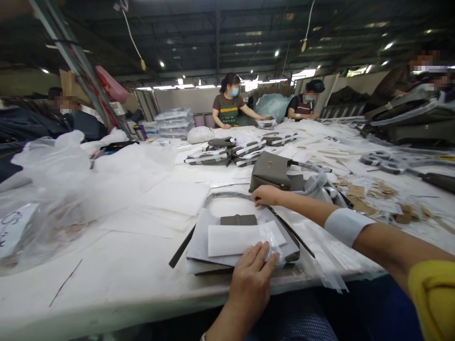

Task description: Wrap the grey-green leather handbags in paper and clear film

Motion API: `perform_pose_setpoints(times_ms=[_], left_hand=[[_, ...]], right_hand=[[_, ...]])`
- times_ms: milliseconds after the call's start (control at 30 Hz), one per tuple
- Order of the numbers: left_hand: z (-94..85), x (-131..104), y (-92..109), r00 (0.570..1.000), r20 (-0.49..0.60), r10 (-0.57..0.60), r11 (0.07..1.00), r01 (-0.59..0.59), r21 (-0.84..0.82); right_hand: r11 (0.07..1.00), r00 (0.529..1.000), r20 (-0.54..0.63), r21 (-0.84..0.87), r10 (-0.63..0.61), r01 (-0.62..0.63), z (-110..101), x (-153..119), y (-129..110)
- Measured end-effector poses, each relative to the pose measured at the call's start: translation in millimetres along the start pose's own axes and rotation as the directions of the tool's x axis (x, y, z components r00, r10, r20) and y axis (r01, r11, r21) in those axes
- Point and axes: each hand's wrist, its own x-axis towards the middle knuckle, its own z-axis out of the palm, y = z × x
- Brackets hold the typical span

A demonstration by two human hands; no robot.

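A dark olive handbag (296,256) lies flat on the table before me, covered with white paper. Its wrapped handle (227,194) arches away from me. A white folded sheet (227,240) and a clear plastic packet (273,237) rest on top, near a small olive strap piece (238,219). My left hand (250,274) lies with fingers stretched over the near edge of the sheet and packet. At the handle's right end, my right hand (267,195) is closed around it, fingertips partly hidden. Just behind that hand stands another olive handbag (270,170).
Several wrapped bags (245,147) are piled farther back. Brown tags (357,191) lie scattered at the right. Crumpled plastic bags (60,189) cover the left side, with paper sheets (167,203) beside them. Across the table, a co-worker in a green apron (229,111) reaches toward a stack.
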Motion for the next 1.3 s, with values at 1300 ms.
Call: perform_pose_setpoints(times_ms=[1300], left_hand=[[-2.8, 4.2, -3.4, 0.998, 0.022, 0.059, 0.998, -0.059, 0.012]], right_hand=[[0.799, 0.92, -0.21, 0.582, 0.33, -0.154, 55.7, -41.6, -40.7]])
